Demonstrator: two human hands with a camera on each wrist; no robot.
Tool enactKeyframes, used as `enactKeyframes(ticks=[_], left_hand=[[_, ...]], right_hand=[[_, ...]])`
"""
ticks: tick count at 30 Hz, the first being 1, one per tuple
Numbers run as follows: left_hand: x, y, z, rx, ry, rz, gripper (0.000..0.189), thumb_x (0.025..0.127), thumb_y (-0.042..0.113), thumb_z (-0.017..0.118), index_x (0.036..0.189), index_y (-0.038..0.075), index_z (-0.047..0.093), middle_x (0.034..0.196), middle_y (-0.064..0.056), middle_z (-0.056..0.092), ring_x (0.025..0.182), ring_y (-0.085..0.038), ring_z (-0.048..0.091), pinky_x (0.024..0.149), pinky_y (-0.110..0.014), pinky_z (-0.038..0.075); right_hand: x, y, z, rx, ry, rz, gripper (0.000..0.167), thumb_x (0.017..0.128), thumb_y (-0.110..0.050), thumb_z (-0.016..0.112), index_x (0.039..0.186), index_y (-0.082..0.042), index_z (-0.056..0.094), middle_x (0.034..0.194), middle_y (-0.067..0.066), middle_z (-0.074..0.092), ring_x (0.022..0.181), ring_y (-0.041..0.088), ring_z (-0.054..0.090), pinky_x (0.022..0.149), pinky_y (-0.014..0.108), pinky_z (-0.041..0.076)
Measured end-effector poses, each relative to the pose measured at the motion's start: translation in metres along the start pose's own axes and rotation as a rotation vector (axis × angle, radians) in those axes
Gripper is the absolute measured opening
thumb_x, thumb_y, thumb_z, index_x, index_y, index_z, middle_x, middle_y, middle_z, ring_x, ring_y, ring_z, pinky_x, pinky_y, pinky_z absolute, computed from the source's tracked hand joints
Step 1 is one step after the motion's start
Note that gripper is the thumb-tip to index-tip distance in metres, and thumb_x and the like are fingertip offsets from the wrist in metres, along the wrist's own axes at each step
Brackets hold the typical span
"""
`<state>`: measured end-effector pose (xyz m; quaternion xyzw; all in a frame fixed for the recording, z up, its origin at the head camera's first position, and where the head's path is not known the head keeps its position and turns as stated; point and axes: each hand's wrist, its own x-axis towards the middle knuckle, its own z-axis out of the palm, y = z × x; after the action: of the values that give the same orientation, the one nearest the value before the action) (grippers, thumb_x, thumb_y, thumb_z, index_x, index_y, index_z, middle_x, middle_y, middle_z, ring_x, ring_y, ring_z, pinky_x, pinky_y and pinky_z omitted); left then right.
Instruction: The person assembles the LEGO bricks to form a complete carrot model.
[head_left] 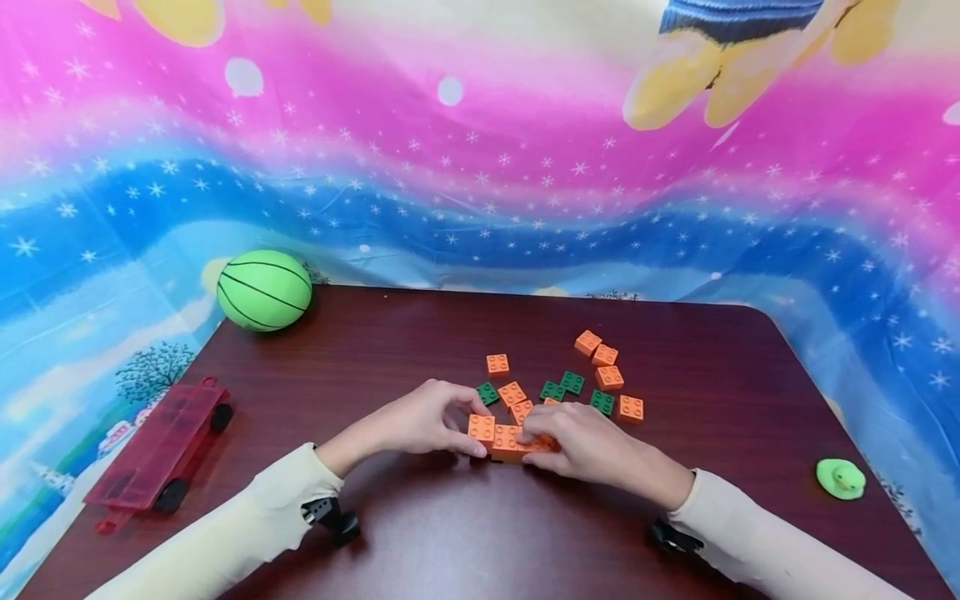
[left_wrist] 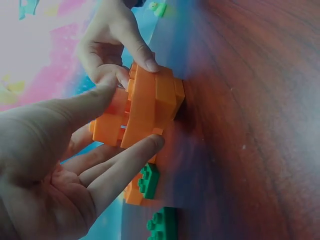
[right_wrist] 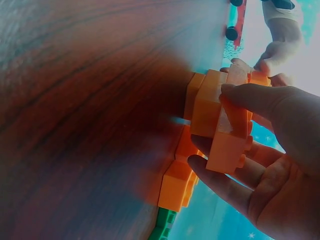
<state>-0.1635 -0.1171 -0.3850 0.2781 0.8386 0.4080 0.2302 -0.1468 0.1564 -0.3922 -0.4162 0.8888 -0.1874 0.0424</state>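
An orange toy-brick structure (head_left: 507,443), several layers tall, stands near the middle of the table. Thumb and fingers of my left hand (head_left: 423,421) pinch an orange brick (left_wrist: 107,131) on top of its left end. At the other end, my right hand (head_left: 592,446) grips the structure, with the thumb on its near side and the fingers behind, as the right wrist view shows. Part of the right end is hidden under that hand. Just behind lie loose orange bricks (head_left: 513,394) and green bricks (head_left: 572,382).
More orange bricks (head_left: 610,377) lie farther back to the right. A green ball (head_left: 264,291) sits at the back left corner, and a translucent red skateboard-like object (head_left: 153,454) lies at the left edge. Near the right edge is a small green duck toy (head_left: 841,479). A printed cloth (head_left: 480,200) hangs behind the table.
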Motion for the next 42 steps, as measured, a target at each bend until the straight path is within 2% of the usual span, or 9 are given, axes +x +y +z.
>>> enactKeyframes(ticks=[7, 9, 13, 17, 23, 30, 35, 39, 42], left_hand=[[0.001, -0.007, 0.006, -0.174, 0.021, -0.005, 0.019, 0.1, 0.029, 0.069, 0.111, 0.013, 0.073, 0.107, -0.005, 0.075, 0.088, -0.017, 0.075, 0.073, -0.037, 0.063], [0.002, -0.008, 0.007, -0.258, 0.012, -0.02, 0.019, 0.101, 0.024, 0.067, 0.11, 0.008, 0.073, 0.104, -0.008, 0.075, 0.087, -0.019, 0.075, 0.07, -0.043, 0.063], [0.004, -0.008, 0.007, -0.32, 0.011, -0.043, 0.02, 0.101, 0.021, 0.068, 0.109, 0.003, 0.072, 0.103, -0.011, 0.075, 0.081, -0.021, 0.074, 0.072, -0.046, 0.063], [0.004, -0.007, 0.006, -0.323, 0.012, -0.049, 0.02, 0.101, 0.018, 0.067, 0.108, 0.0, 0.071, 0.102, -0.012, 0.075, 0.074, -0.021, 0.072, 0.074, -0.046, 0.063], [0.006, -0.008, 0.007, -0.342, 0.005, -0.068, 0.019, 0.1, 0.017, 0.067, 0.106, -0.001, 0.071, 0.1, -0.011, 0.075, 0.075, -0.014, 0.069, 0.077, -0.046, 0.063], [0.008, -0.008, 0.007, -0.324, 0.005, -0.083, 0.019, 0.1, 0.018, 0.067, 0.105, 0.001, 0.072, 0.096, -0.008, 0.073, 0.071, -0.017, 0.068, 0.075, -0.044, 0.062], [0.007, -0.008, 0.01, -0.299, 0.022, -0.057, 0.019, 0.101, 0.019, 0.066, 0.106, 0.001, 0.071, 0.091, -0.006, 0.071, 0.063, -0.019, 0.065, 0.068, -0.045, 0.061], [0.004, -0.011, 0.013, -0.295, 0.051, -0.06, 0.02, 0.102, 0.02, 0.066, 0.109, 0.002, 0.071, 0.082, -0.002, 0.064, 0.055, -0.018, 0.056, 0.059, -0.039, 0.056], [0.003, -0.011, 0.016, -0.306, 0.056, -0.065, 0.023, 0.103, 0.023, 0.064, 0.115, 0.003, 0.07, 0.087, -0.003, 0.063, 0.055, -0.017, 0.051, 0.057, -0.035, 0.052]], right_hand=[[0.0, -0.001, 0.0, 0.014, -0.004, 0.006, 0.01, 0.091, -0.03, 0.08, 0.096, -0.026, 0.072, 0.094, -0.012, 0.068, 0.073, 0.007, 0.055, 0.065, 0.018, 0.045], [0.0, -0.001, 0.0, 0.018, -0.004, 0.007, 0.01, 0.091, -0.03, 0.08, 0.096, -0.026, 0.072, 0.094, -0.012, 0.067, 0.073, 0.008, 0.056, 0.065, 0.018, 0.045], [0.0, -0.001, 0.0, 0.022, -0.008, 0.01, 0.01, 0.091, -0.03, 0.08, 0.096, -0.026, 0.072, 0.093, -0.013, 0.067, 0.073, 0.008, 0.056, 0.064, 0.018, 0.045], [0.001, -0.001, 0.0, 0.021, -0.004, 0.007, 0.01, 0.091, -0.03, 0.08, 0.097, -0.026, 0.073, 0.094, -0.013, 0.068, 0.074, 0.007, 0.056, 0.065, 0.018, 0.045], [0.001, 0.0, 0.0, 0.031, -0.003, 0.009, 0.01, 0.091, -0.029, 0.08, 0.097, -0.025, 0.072, 0.095, -0.012, 0.068, 0.074, 0.005, 0.055, 0.066, 0.017, 0.046], [0.001, 0.0, 0.0, 0.022, -0.002, 0.004, 0.011, 0.09, -0.029, 0.081, 0.095, -0.025, 0.072, 0.093, -0.012, 0.067, 0.073, 0.005, 0.053, 0.064, 0.017, 0.045], [0.002, 0.0, -0.001, 0.003, -0.015, 0.003, 0.011, 0.09, -0.03, 0.08, 0.092, -0.026, 0.07, 0.092, -0.012, 0.066, 0.072, 0.008, 0.054, 0.062, 0.018, 0.044], [0.003, -0.001, -0.002, -0.011, -0.026, -0.005, 0.012, 0.091, -0.031, 0.08, 0.09, -0.026, 0.068, 0.093, -0.011, 0.067, 0.072, 0.009, 0.054, 0.062, 0.018, 0.043], [0.003, -0.001, -0.002, -0.018, -0.027, -0.01, 0.013, 0.09, -0.031, 0.08, 0.09, -0.026, 0.068, 0.093, -0.011, 0.067, 0.072, 0.008, 0.053, 0.062, 0.018, 0.043]])
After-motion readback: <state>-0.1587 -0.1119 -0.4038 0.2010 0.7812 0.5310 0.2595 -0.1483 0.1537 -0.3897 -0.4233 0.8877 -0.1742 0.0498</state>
